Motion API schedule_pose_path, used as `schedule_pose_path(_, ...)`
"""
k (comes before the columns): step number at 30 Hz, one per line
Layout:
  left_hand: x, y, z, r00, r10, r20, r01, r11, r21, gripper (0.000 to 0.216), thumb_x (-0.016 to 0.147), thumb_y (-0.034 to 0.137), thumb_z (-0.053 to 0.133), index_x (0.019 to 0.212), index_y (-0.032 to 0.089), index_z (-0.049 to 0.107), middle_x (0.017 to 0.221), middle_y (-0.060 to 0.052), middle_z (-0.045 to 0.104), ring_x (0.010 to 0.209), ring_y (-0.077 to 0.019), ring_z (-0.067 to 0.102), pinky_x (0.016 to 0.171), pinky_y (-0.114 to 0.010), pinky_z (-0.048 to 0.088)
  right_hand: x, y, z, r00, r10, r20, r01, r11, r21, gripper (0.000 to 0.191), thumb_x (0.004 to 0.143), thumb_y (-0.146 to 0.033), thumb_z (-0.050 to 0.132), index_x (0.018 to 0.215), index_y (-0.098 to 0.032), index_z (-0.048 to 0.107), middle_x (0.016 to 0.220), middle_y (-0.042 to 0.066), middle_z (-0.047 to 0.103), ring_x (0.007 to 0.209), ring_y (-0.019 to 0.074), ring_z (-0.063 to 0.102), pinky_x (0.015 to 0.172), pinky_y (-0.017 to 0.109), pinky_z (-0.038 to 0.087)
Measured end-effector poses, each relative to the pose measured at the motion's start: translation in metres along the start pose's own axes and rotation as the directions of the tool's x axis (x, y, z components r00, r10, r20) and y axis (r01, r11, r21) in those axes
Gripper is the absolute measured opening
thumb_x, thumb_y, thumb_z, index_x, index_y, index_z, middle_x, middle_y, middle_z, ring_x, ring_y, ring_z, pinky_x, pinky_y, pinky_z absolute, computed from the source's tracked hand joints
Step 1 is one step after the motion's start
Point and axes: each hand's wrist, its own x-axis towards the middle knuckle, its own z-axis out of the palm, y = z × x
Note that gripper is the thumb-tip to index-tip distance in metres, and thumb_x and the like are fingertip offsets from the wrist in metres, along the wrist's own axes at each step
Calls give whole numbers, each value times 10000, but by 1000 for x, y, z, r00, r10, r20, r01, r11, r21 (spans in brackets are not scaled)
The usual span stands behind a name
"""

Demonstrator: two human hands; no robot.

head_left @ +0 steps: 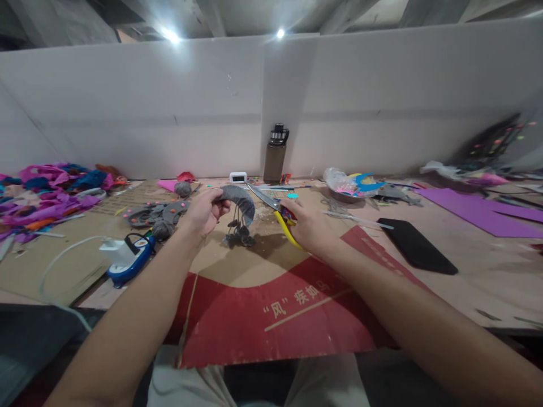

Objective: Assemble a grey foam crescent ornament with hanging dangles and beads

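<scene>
My left hand [204, 213] is closed on one end of a curved grey felt piece [241, 202] and holds it up above the cardboard. Small grey shapes [238, 232] dangle from the felt on strings. My right hand [306, 225] grips yellow-handled scissors [271, 208]. Their blades point up and left, with the tips close to the top of the grey felt.
A cardboard sheet with a red printed panel [271, 316] covers the bench in front of me. A black phone [416, 246] lies to the right, a blue-and-white tool with a cable [129, 257] to the left. Coloured scraps [46, 192], grey felt bits [156, 215], a bottle [275, 154], a bowl [348, 186] and purple sheets [479, 209] lie behind.
</scene>
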Motion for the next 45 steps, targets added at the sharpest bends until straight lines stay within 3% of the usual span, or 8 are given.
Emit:
schedule_pose_path(6,-2,3,-6,986,38,160,-47,998,50,138,662,124,707,756,115,606,639,-5,597,533,-68,551,490,-154,432,3,4,5,996,53,-70,-26,940,340,307,824,-318,574,1097,-178,598,912,72,631,808,201,558,711,318,423)
schedule_pose_path(12,-3,8,-10,883,251,396,-332,932,149,165,612,151,795,748,166,702,817,-34,671,673,-93,587,623,-206,475,1,-10,4,969,228,93,-219,624,750,357,797,-419,606,1067,-186,585,672,-19,500,579,118,450,539,257,374)
schedule_pose_path(19,-7,12,-12,780,304,547,-472,860,195,125,616,153,804,694,198,717,931,-63,683,902,-168,618,745,-270,504,3,-31,-1,967,222,128,-208,385,899,425,733,-373,683,1102,-210,548,670,-49,451,533,84,385,485,230,338)
schedule_pose_path(31,-10,7,-9,772,316,552,-476,863,171,106,632,183,795,672,207,700,1011,-54,652,999,-196,593,844,-331,483,10,-66,-3,987,86,-136,31,728,685,188,719,-164,556,895,-182,620,652,-38,497,575,91,429,552,221,360)
schedule_pose_path(36,-9,6,-6,754,508,415,-648,676,350,177,644,260,787,785,220,687,1122,-57,597,1074,-208,533,850,-319,449,18,-70,0,975,55,-215,85,803,590,170,727,-171,527,871,-182,617,672,-25,518,601,106,456,582,230,376)
schedule_pose_path(39,-6,0,-4,715,665,215,-631,483,607,448,583,289,825,984,214,639,1046,-54,564,908,-170,532,747,-279,435,23,-69,1,965,48,-256,97,845,526,218,726,-166,521,911,-174,635,746,3,582,657,129,502,639,248,406)
schedule_pose_path(42,-5,-9,-1,673,736,72,-585,471,660,508,549,300,841,962,188,566,841,-3,529,676,-111,478,618,-241,401,25,-68,4,965,59,-255,77,868,491,288,712,-152,530,976,-173,643,818,22,626,719,154,540,688,263,428)
schedule_pose_path(45,-11,-13,4,739,653,168,-599,521,608,297,683,335,751,861,184,567,750,4,541,639,-113,497,602,-241,405,25,-68,6,969,34,-245,90,873,479,324,700,-134,538,1004,-176,643,888,32,647,766,167,560,711,269,442)
